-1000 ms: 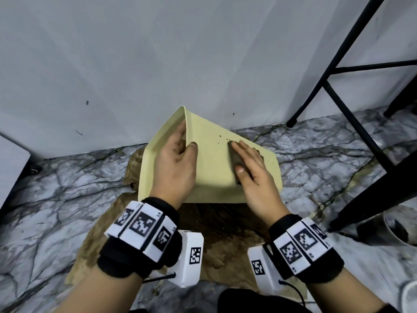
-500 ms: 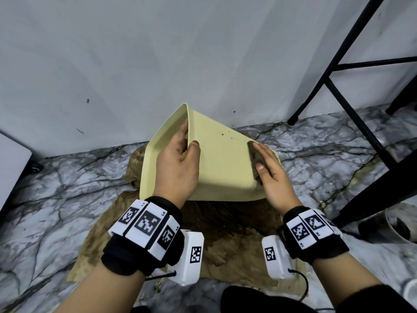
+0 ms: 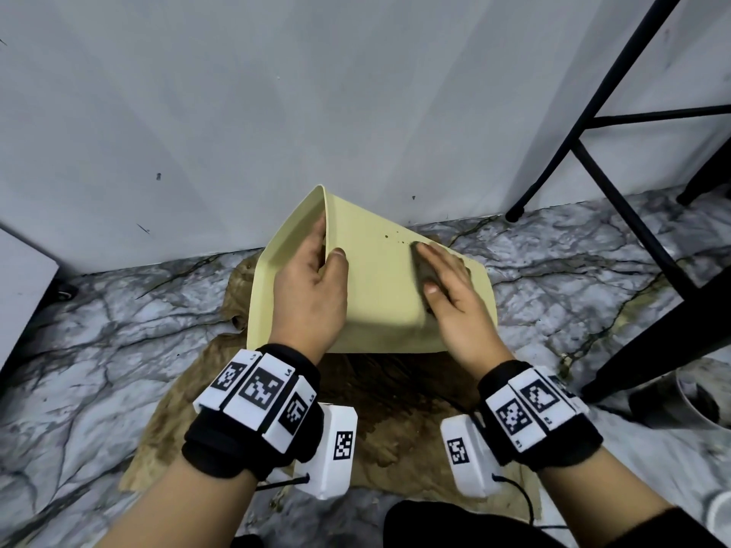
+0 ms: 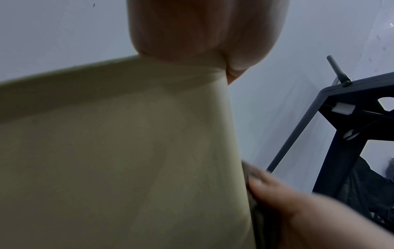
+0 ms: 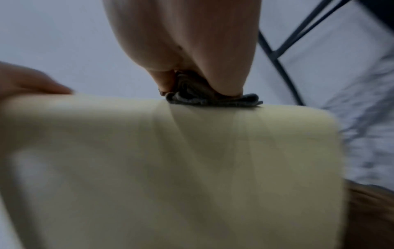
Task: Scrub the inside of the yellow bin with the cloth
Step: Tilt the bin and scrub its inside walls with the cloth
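The yellow bin (image 3: 379,278) lies tipped on its side on a brown sheet, with its opening turned to the left. My left hand (image 3: 312,286) grips the rim, fingers curled inside and thumb on the outer wall. My right hand (image 3: 455,294) lies on the upward-facing outer wall near the bin's base. It holds a folded grey cloth (image 3: 423,267) under its fingers. In the right wrist view the cloth (image 5: 213,100) is bunched between thumb and fingers against the bin (image 5: 170,168). The bin's inside is mostly hidden.
A stained brown sheet (image 3: 395,409) covers the marble floor (image 3: 99,330) under the bin. The white wall (image 3: 277,112) stands just behind the bin. Black frame legs (image 3: 633,231) slant down at the right, and a round container (image 3: 700,401) sits at the right edge.
My right hand slid the cloth right toward the bin's edge, then back left and up the outer wall. My left hand kept its grip on the rim.
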A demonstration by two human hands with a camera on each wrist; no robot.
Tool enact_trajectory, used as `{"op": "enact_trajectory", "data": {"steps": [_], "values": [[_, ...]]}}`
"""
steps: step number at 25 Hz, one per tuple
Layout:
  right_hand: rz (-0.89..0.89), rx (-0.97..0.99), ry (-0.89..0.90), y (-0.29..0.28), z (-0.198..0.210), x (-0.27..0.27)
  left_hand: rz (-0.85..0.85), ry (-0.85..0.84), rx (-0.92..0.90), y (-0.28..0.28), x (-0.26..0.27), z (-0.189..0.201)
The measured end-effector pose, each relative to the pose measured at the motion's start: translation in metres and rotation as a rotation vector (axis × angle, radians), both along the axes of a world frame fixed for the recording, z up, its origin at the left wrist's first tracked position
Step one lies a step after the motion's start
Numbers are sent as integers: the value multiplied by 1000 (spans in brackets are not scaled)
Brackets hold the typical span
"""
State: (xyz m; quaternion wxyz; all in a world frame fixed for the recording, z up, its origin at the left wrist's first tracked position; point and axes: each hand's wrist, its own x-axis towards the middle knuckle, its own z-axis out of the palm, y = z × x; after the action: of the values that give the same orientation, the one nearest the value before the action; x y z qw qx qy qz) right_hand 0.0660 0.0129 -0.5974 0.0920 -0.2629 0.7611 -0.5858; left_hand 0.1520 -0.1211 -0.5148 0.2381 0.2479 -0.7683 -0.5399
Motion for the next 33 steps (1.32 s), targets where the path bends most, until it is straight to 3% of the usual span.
{"op": "enact_trajectory", "data": {"steps": [4,11,17,25,33], "values": [[126,-5,124,-32,32,25,8,6,-29,0,1,-2],[141,25,152,-29,25,33,-63,0,48,-15,-5,7],[119,18,153,-34,27,43,18,44,30,-19,-5,2],[119,-38,253,-45,33,13,-20,72,-16,-2,-10,-3],[12,-14,172,-13,3,-22,4,58,-34,-6,-9,-7]]}}
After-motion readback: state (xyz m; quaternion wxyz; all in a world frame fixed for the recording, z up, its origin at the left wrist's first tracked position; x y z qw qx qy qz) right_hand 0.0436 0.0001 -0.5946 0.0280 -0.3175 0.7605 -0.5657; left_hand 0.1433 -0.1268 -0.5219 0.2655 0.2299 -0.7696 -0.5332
